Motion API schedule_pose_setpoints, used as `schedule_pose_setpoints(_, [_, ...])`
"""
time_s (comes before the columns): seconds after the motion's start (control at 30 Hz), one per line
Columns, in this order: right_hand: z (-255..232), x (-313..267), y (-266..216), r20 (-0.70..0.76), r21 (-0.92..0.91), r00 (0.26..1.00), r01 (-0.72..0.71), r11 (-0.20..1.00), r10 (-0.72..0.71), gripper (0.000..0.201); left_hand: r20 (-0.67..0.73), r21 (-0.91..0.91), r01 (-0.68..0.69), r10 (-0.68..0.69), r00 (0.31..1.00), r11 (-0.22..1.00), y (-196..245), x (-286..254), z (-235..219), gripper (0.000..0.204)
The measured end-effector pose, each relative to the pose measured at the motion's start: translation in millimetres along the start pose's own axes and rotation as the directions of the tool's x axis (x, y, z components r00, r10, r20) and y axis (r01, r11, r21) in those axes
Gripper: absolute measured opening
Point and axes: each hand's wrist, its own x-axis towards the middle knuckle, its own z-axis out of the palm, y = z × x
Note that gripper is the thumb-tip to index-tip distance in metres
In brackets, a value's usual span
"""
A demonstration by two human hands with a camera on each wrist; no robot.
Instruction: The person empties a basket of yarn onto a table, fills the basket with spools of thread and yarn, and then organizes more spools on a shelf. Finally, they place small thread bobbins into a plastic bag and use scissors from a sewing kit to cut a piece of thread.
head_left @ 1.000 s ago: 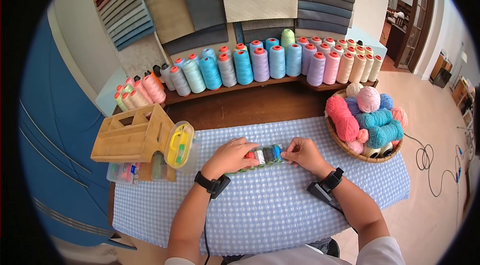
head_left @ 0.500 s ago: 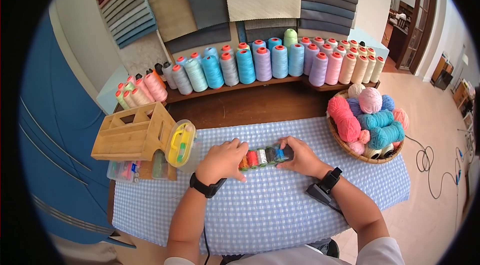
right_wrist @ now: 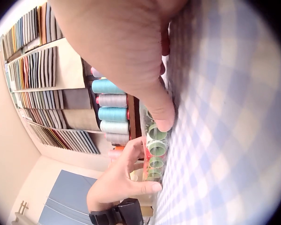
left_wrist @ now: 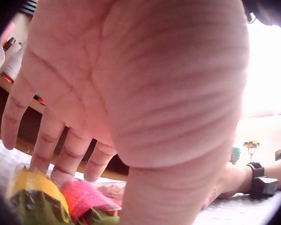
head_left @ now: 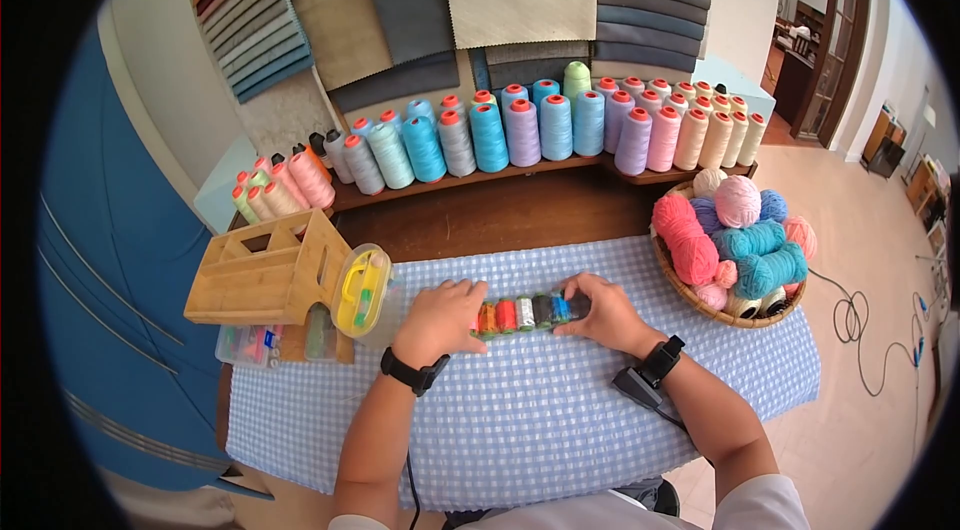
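Note:
A row of small thread spools (head_left: 527, 314) in a clear pack lies across the blue checked cloth, showing orange, red, white, black and blue thread. My left hand (head_left: 440, 318) spans its left end, thumb on the near side and fingers on the far side. Yellow (left_wrist: 37, 192) and pink (left_wrist: 89, 199) spools sit under that palm in the left wrist view. At the right end, my right hand (head_left: 605, 315) grips the pack between thumb and fingers. Green spool ends (right_wrist: 157, 149) face the right wrist camera, with the cloth right beside them.
A wooden caddy (head_left: 250, 275) and a clear box with a yellow tray (head_left: 360, 290) stand at left. A basket of yarn balls (head_left: 700, 302) sits at right. Cones of thread (head_left: 490, 138) line a raised shelf behind.
My left hand has shifted left along the pack, uncovering more spools. My right hand has changed from pinching its right end with fingertips to spanning that end with thumb and fingers.

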Motion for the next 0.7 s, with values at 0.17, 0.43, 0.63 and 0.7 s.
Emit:
schedule_pose_setpoints(0.17, [1,0,4,-0.036,-0.034,0.991,0.129,0.991,-0.13,0.058,-0.105,-0.01,-0.124,0.123,0.987,0.992,13,12,12,0.065])
schedule_pose_setpoints(0.43, [14,2,27,-0.297,0.388,0.953,0.071,0.919,0.052,0.038,-0.076,-0.184,-0.076,0.063,0.995,0.98,12,17,9,0.055])
schedule_pose_setpoints(0.63, [9,2,27,-0.405,0.404,0.896,-0.004,0.915,0.183,0.026,-0.205,-0.327,-0.113,0.046,0.978,0.938,10,1,-20,0.057])
schedule_pose_setpoints(0.7, [10,1,28,-0.434,0.374,0.887,0.02,0.927,0.157,0.025,-0.27,-0.356,-0.105,0.006,0.963,0.929,7,-10,-39,0.057])
